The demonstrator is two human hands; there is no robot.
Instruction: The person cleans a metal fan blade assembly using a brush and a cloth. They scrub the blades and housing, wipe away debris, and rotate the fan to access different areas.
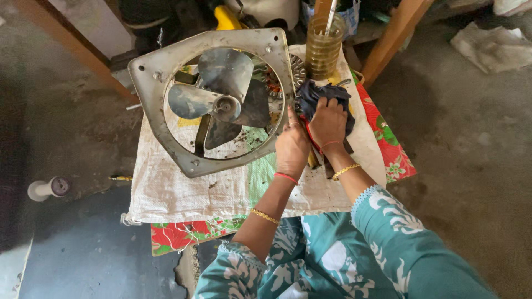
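I am in a rough home repair corner, with a bare concrete floor (471,144) around my low table (388,160), which is covered by a woven sack (221,194) and carries a grimy exhaust fan (216,102), with a jar (323,47) of tools just behind it.

Left hand (292,145) and right hand (328,123) side by side, curled.

Teal floral sleeves, bangles at both wrists

The sleeves are teal with white leaf print, edged in pale lace trim. The left hand (292,147) wears a red thread at the wrist and a gold bangle toward 7 o'clock; the right hand (328,123) wears the same pair.
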